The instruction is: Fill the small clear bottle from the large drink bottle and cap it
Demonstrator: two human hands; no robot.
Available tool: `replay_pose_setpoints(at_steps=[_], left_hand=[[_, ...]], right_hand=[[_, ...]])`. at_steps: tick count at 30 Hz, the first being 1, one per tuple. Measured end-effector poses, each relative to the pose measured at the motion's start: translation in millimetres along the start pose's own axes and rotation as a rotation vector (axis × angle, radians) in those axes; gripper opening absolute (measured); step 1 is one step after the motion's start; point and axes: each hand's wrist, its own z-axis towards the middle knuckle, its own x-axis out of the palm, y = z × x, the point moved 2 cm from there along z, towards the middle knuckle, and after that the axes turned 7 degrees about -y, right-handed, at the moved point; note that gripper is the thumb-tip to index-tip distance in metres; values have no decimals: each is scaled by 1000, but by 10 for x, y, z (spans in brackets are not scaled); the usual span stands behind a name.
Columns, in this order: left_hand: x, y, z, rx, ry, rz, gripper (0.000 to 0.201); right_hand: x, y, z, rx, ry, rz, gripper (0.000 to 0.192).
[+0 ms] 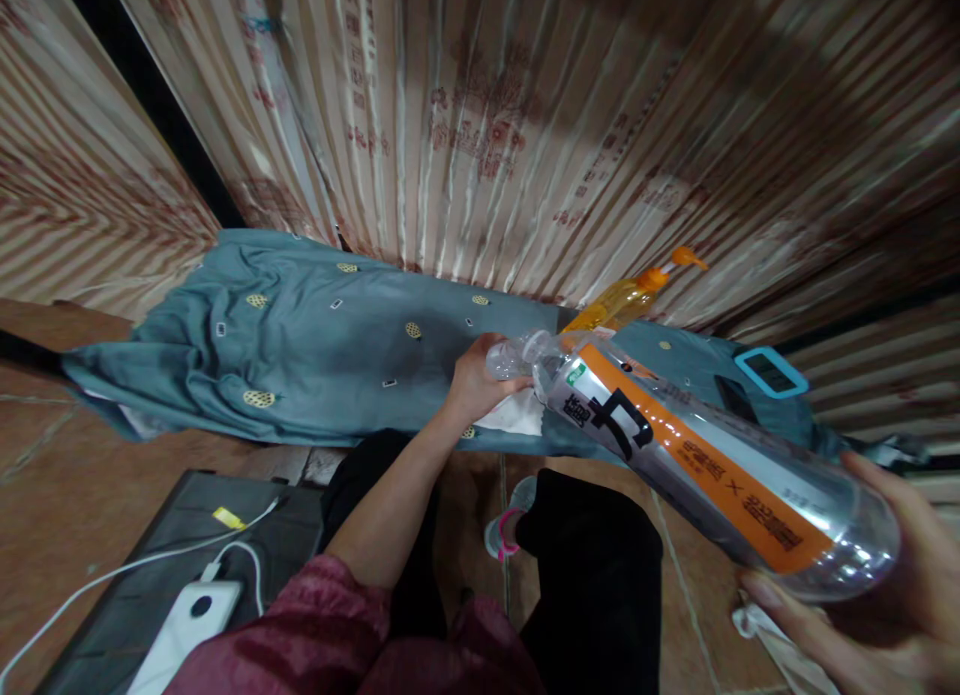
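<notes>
A large clear plastic bottle (pixel 675 455) with an orange and silver label slants across the right side, its neck toward the middle and lower than a level pose I cannot judge. My right hand (pixel 892 595) is wrapped round its base. With closed fingers, my left hand (pixel 478 383) grips a small clear plastic container (pixel 517 355) at the neck end of the bottle. Whether the two mouths touch is hard to tell. Beneath them a white tissue (pixel 517 413) lies on the grey-green cloth (pixel 360 355). Behind the bottle is an orange pump bottle (pixel 622 300).
A blue-framed digital device (pixel 772 373) and a dark flat object (pixel 736 399) lie on the cloth at right. Lower left, a white power bank (pixel 187 630) with a white cable rests on a dark box (pixel 105 600). Patterned curtains (pixel 480 125) hang behind.
</notes>
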Motion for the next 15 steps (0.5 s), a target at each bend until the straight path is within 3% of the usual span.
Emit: replay_pose_setpoints(at_steps=[9,15], left_hand=[[1,6,1,-1,-8,-4,59],[7,13,-3,11,-16,-16,58]], right_hand=[[-88,-181,3,-104,53,-58,105],[-78,-210,-27,-38,49,-30,105]])
